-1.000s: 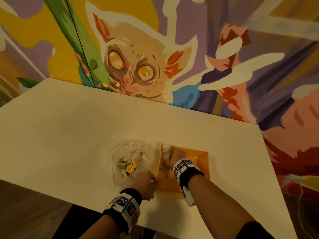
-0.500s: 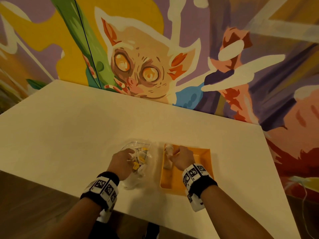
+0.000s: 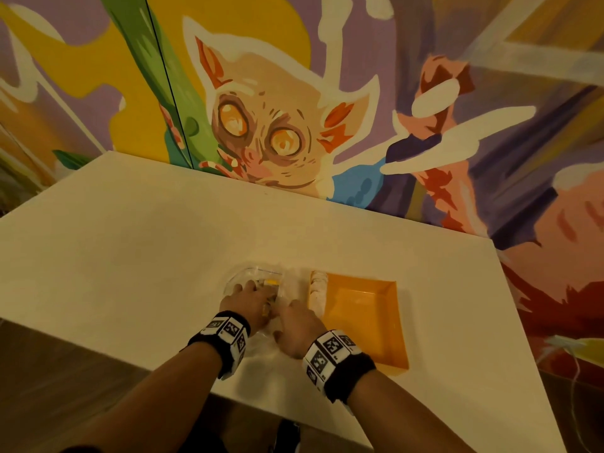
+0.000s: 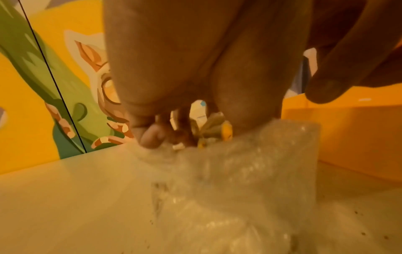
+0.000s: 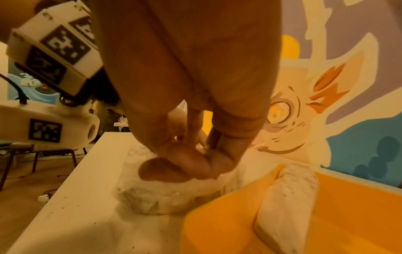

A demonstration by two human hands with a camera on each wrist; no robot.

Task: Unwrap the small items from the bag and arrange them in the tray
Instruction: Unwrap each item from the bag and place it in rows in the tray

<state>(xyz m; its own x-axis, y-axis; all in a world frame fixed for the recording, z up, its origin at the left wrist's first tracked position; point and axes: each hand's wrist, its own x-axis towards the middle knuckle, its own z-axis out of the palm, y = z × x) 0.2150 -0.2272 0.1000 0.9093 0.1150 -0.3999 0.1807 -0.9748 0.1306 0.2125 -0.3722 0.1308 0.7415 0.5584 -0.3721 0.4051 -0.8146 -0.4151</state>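
Now both hands work at the clear bag (image 3: 258,279) just left of the orange tray (image 3: 362,318) on the white table (image 3: 130,243).

Left of the tray, the left hand (image 3: 248,300) reaches into the bag's mouth, fingers (image 4: 152,137) curled down among small paper-wrapped items (image 4: 214,130) with yellow labels; whether they clamp one I cannot tell. Between that hand and the tray, the right hand (image 3: 299,323) lies on the bag's near part, its thumb (image 5: 165,169) and fingertips pinched together on the crinkled plastic (image 5: 152,199). The two hands sit close side by side, almost touching. Inside the tray, along its left wall, rests one white wrapped piece (image 5: 287,202). Beyond the tray's far side rises a painted mural (image 3: 277,132) of a wide-eyed creature.
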